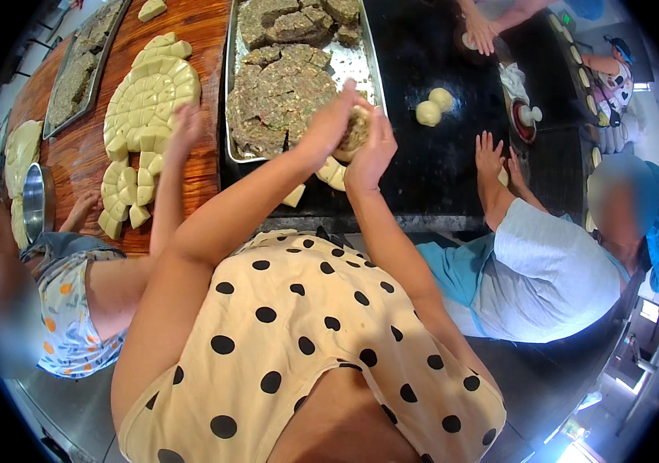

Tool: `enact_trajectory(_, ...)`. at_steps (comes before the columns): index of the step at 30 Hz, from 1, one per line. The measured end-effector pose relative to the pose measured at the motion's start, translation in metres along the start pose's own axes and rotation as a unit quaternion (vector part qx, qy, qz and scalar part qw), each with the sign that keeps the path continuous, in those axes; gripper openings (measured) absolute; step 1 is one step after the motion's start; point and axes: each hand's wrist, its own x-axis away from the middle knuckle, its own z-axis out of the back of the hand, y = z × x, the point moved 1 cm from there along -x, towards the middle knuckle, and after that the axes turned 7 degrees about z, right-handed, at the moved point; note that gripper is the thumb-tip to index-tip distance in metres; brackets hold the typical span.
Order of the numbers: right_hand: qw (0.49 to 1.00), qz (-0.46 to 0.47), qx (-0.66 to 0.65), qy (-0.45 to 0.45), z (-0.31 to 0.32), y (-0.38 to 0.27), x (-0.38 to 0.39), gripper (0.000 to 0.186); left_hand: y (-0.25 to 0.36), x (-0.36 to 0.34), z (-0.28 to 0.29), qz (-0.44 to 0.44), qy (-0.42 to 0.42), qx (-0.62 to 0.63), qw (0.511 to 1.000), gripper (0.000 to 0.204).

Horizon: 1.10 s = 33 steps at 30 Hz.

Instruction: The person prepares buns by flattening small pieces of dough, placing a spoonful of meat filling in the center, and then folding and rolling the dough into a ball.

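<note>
Between my two hands is a filled dough ball (355, 133), with brown, speckled filling showing at its open top. My left hand (331, 123) curls around its left side, its fingertips slightly blurred over the top. My right hand (372, 154) cups the ball from the right. Below them on the dark tabletop lie a pale flattened dough piece (332, 174) and a smaller dough piece (294, 196). Just beyond my left hand stands a metal tray (360, 73) holding slabs of crumbly brown filling (275, 100).
Cut dough (144, 100) covers part of the wooden board at left, near a co-worker's arm (179, 147). Two filled-looking balls (429, 113) sit to the right. Another co-worker's hands (491, 158) press dough there. Farther left are a second tray (74, 85) and a metal bowl (34, 202).
</note>
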Motion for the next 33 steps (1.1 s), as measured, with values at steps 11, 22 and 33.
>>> enact_trajectory(11, 0.973, 0.154, 0.163, -0.049, -0.007, 0.013, 0.002, 0.023, -0.037, -0.007, -0.005, -0.098, -0.004, 0.132, 0.986, 0.039)
enact_trajectory(22, 0.974, 0.079, 0.184, -0.109, -0.011, -0.001, -0.012, 0.031, 0.002, -0.017, -0.002, -0.186, 0.12, -0.199, 0.955, 0.054)
enact_trajectory(33, 1.0, 0.004, -0.01, 0.026, -0.018, 0.018, -0.013, 0.026, -0.018, -0.002, 0.0, -0.022, -0.064, 0.237, 0.969, 0.049)
